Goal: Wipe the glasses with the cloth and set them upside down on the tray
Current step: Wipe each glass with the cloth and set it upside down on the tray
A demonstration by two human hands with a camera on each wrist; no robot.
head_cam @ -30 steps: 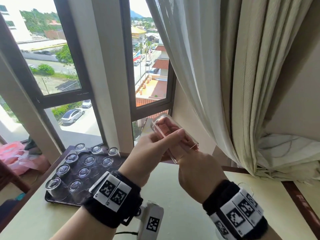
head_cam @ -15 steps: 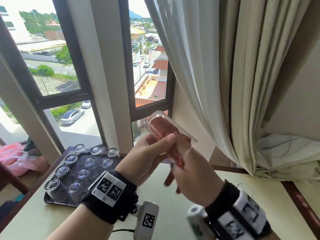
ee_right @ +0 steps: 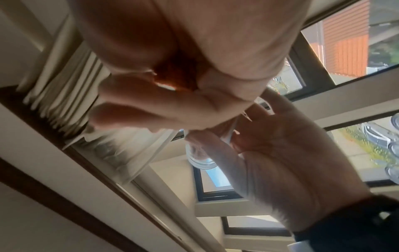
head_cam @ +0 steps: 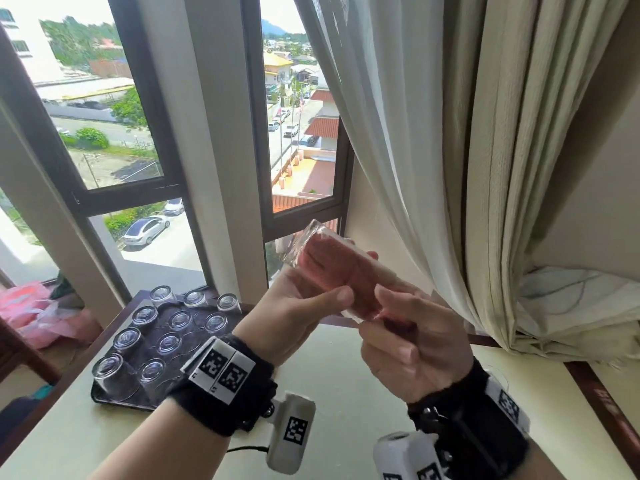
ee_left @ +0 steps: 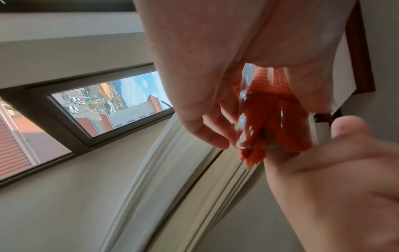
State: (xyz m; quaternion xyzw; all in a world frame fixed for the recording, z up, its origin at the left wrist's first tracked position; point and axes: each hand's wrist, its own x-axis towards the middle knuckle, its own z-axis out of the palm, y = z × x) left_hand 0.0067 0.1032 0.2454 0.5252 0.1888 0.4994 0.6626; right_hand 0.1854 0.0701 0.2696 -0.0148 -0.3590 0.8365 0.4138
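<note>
From the head view, the left hand [head_cam: 294, 306] grips the glass [head_cam: 332, 268], tilted, mouth toward the right hand [head_cam: 415, 344]. From the left wrist, the cloth [ee_left: 278, 126] fills it. From the right wrist, right fingers [ee_right: 151, 105] pinch the cloth.

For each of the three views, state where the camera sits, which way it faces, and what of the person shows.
Head: worn on the head, looks forward and down at left hand, right hand, both wristbands, the tray.
Left wrist: looks along the left hand at the glass stuffed with red cloth.
Right wrist: looks along the right hand; the left palm shows.
Shared: all show both hands and the glass.
</note>
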